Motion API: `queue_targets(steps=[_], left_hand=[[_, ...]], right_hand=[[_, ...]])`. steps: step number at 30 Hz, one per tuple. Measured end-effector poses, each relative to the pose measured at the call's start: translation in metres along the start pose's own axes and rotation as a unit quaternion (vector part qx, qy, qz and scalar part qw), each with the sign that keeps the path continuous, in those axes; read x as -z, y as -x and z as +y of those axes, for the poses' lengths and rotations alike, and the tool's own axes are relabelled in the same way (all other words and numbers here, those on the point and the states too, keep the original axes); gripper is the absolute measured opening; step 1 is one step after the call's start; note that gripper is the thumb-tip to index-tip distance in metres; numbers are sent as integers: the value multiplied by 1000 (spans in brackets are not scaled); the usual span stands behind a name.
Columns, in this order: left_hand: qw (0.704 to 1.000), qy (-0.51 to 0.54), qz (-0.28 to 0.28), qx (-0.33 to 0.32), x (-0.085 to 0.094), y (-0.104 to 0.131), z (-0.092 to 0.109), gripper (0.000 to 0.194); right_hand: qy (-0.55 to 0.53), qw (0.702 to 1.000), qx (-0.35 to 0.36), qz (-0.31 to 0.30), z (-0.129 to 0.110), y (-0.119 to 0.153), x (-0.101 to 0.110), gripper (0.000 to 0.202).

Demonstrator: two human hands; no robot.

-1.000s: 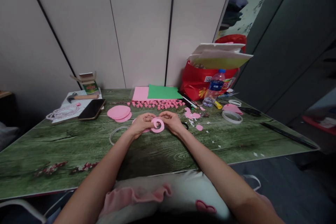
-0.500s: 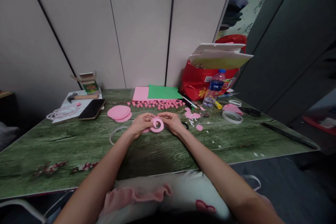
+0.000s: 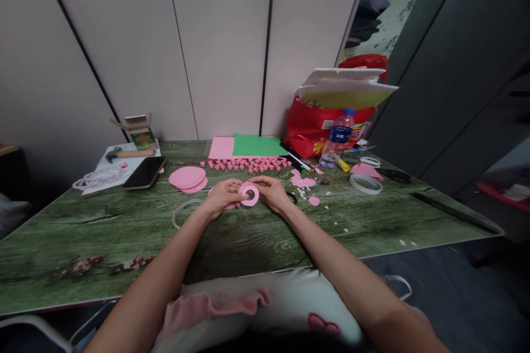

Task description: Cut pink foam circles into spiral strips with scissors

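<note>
Both hands meet over the middle of the green wood-print table. My left hand and my right hand pinch a pink paper ring from either side, holding it just above the tabletop. A pink paper piece lies under my left hand, mostly hidden. A stack of pink paper discs sits to the left of my hands. Behind them runs a row of small pink folded hearts.
A phone, a hammer and a bead string lie at the left. Pink and green sheets lie at the back. A water bottle, red bag, tape rolls and scissors stand right. A clear ring lies near my left wrist.
The pink ring has turned slightly between my fingers and sits a little higher. The arms have barely moved.
</note>
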State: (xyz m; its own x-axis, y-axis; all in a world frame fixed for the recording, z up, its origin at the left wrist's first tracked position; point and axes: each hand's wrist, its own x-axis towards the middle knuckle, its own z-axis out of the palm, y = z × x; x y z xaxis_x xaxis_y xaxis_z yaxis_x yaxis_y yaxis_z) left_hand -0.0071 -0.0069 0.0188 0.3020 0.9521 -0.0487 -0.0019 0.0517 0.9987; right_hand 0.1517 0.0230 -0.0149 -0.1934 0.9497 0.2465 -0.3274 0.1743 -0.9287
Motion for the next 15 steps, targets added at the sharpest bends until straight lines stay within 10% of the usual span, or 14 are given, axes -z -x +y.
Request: queue_targets(steps=[15], left_hand=[[1000, -7, -7, -9, 4, -3, -6, 41]], right_hand=[[-22, 1000, -8, 8, -2, 1, -2, 24]])
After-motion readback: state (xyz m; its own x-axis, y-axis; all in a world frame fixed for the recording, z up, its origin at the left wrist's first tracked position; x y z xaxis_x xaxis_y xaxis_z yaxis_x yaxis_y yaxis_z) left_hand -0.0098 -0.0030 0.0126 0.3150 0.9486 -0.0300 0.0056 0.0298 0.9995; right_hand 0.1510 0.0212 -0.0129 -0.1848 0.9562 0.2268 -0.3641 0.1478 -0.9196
